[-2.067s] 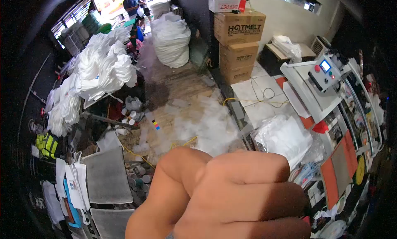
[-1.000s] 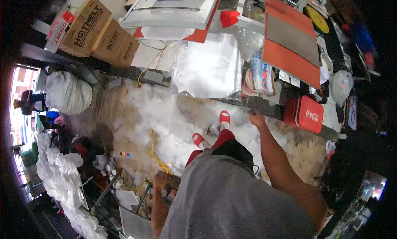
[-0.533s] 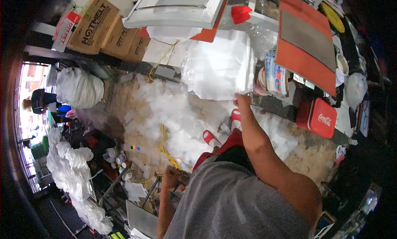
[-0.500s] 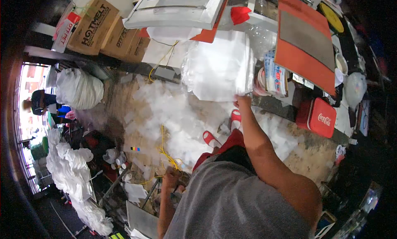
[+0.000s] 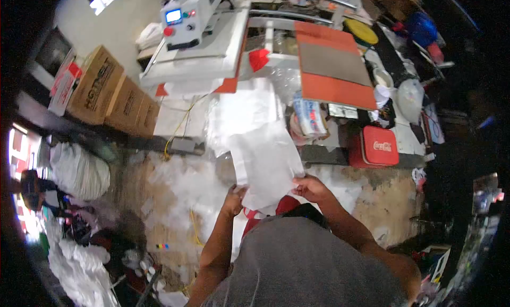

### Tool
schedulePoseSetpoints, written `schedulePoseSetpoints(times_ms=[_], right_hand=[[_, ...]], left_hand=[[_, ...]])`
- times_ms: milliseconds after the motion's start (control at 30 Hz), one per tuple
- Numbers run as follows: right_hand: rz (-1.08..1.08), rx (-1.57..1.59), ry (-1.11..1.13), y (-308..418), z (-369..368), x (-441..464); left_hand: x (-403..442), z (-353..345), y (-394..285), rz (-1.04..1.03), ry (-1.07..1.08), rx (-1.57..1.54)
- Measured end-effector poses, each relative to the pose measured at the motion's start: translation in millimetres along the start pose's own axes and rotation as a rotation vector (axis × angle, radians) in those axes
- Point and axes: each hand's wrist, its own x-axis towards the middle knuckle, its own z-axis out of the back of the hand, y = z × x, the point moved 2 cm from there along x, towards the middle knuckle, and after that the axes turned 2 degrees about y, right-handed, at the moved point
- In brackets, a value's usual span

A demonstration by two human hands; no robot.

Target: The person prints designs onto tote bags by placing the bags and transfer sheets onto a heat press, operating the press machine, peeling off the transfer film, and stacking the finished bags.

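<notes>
With the held sheet as the centre of the dial, the left hand (image 5: 234, 201) pinches its near edge at 7 o'clock and the right hand (image 5: 312, 189) pinches it at 4, both with fingers closed narrow. The soft, thin white sheet (image 5: 265, 161) hangs between them, creased, its far part overlapping a stack of glossy white sheets in clear plastic (image 5: 239, 108) toward 12. Below spreads a worn brown floor (image 5: 385, 193), littered with pale translucent scraps.

The stack lies on a low ledge with white tiles (image 5: 175, 116) and a dark front edge. A blue-and-white printed packet (image 5: 309, 116) sits there between 1 and 2, and a red Coca-Cola box (image 5: 378, 146) at 3. Farther off, a flat orange board with a grey pad (image 5: 337, 62) stands out at 1, a white metal press with a lit screen (image 5: 199, 57) at 11. Brown cardboard boxes (image 5: 95, 89) are at 10, a bulky white bundle (image 5: 79, 171) at 9, beside a person (image 5: 34, 190) near the bright opening.
</notes>
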Motion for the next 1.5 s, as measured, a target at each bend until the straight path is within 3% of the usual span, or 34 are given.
schedulePoseSetpoints(times_ms=[100, 167, 233, 267, 367, 433, 467, 500, 533, 567, 600, 633, 667, 700, 733, 767, 800, 833, 867, 900, 933, 1000, 1033, 1067, 1100, 1133, 1167, 1200, 1233, 1267, 1300, 1367, 1433, 1500], right_hand=[[0.037, 0.049, -0.096, 36.9, -21.9, -41.5], [0.038, 0.148, -0.144, 48.0, -4.1, -40.8], [0.662, -1.439, 0.001, 61.8, 40.1, -19.2], [0.673, -1.433, -0.008, 71.4, 37.9, -23.8], [0.442, -0.303, -0.099, 128.9, -14.5, -66.5], [0.539, -0.534, -0.271, 192.1, -43.8, -102.1], [0.608, -0.431, -0.212, 225.0, -43.5, -109.2], [0.676, -0.329, -0.15, 261.6, -38.6, -109.7], [0.738, -0.26, -0.058, 302.8, -29.7, -101.9], [0.794, -0.189, 0.034, 345.4, -20.8, -94.0], [0.835, -0.232, 0.016, 393.5, -17.7, -96.2], [0.879, -0.279, -0.002, 443.5, -20.8, -108.0], [1.135, -0.598, 0.066, 488.1, -30.8, -131.9], [1.244, -0.652, -0.102, 534.3, -38.5, -157.9], [1.346, -0.699, -0.279, 570.6, -48.9, -192.0], [1.568, -1.092, -0.896, 590.5, -65.0, -241.9], [1.967, -1.015, -0.967, 603.2, -58.1, -272.9], [2.42, -0.763, -0.484, 607.9, -66.2, -291.5], [2.596, -0.901, -0.389, 601.8, -70.7, -311.3], [2.778, -1.038, -0.269, 594.8, -70.2, -321.6], [2.756, -1.028, -0.268, 600.1, -55.3, -308.7], [2.484, -1.064, -0.93, 616.1, -5.8, -259.2], [2.504, -1.286, -1.148, 634.6, 41.0, -203.4], [2.297, -1.182, -1.022, 637.1, 63.7, -154.0], [1.796, -1.393, -0.988, 638.5, 117.3, -85.8], [1.146, -1.849, -1.013, 622.6, 169.2, -25.4], [0.873, -1.926, -0.761, 598.4, 265.1, 60.7], [0.649, -2.109, -0.638, 557.3, 277.1, 69.5], [0.931, -1.59, -0.673, 517.8, 292.5, 63.9], [0.982, -1.415, -0.777, 493.0, 284.0, 50.4], [1.022, -1.366, -0.842, 483.5, 275.5, 41.1], [1.066, -1.291, -0.845, 475.0, 263.6, 28.4], [0.949, -1.076, -0.861, 472.0, 250.1, 13.9], [1.019, -1.134, -0.923, 465.2, 261.8, 28.7]], left_hand=[[-38.8, -54.6, -49.6, -0.192, -0.179, 0.276], [-81.4, -97.5, -90.0, -0.113, -0.242, 0.341], [-90.0, -113.2, -112.4, -0.217, -0.188, 0.439], [-79.2, -98.8, -115.9, -0.354, -0.132, 0.502], [-98.8, -130.8, -178.0, -0.768, -0.238, 0.726], [-107.6, -180.3, -232.0, -0.985, -0.29, 0.779], [-116.7, -221.0, -260.2, -0.925, -0.444, 0.81], [-115.3, -249.0, -290.3, -1.004, -0.462, 0.966], [-95.5, -268.8, -315.4, -1.048, -0.427, 0.795], [-84.9, -302.3, -350.9, -1.296, -0.42, 1.024], [-74.3, -339.2, -385.2, -1.187, -0.456, 1.009], [-64.9, -373.1, -422.6, -1.242, -0.471, 1.005], [-61.7, -407.8, -457.6, -1.331, -0.473, 0.993], [-76.3, -444.4, -490.8, -1.576, -0.612, 1.189], [-93.7, -476.8, -507.4, -1.798, -0.679, 1.104], [-109.6, -511.4, -516.8, -2.064, -0.681, 0.973], [-126.3, -540.5, -520.2, -2.306, -0.673, 0.826], [-160.4, -545.2, -521.7, -2.278, -0.957, 1.083], [-142.8, -550.8, -519.0, -2.246, -0.956, 1.11], [-121.4, -560.7, -515.4, -2.281, -1.306, 1.315], [-93.8, -569.6, -510.8, -2.266, -1.671, 1.529], [-24.6, -579.3, -506.1, -2.06, -2.445, 1.944], [39.0, -569.4, -508.4, -2.289, -1.726, 2.023], [90.2, -578.6, -494.8, -1.815, -1.029, 1.707], [204.5, -535.3, -490.3, -1.461, -1.04, 2.155], [239.3, -529.9, -444.3, -1.13, -0.762, 1.862], [314.2, -484.2, -400.8, -1.026, -0.613, 1.751], [342.3, -455.5, -361.7, -0.681, -0.525, 1.866], [331.3, -450.1, -325.5, -0.592, -0.571, 1.825], [325.6, -444.7, -299.5, -0.612, -0.57, 1.717], [307.7, -454.1, -282.7, -0.529, -0.708, 1.748], [286.4, -458.7, -274.6, -0.642, -0.651, 1.683], [293.2, -446.0, -268.2, -0.989, -0.675, 1.404], [291.4, -445.5, -267.4, -1.055, -0.689, 1.341]])
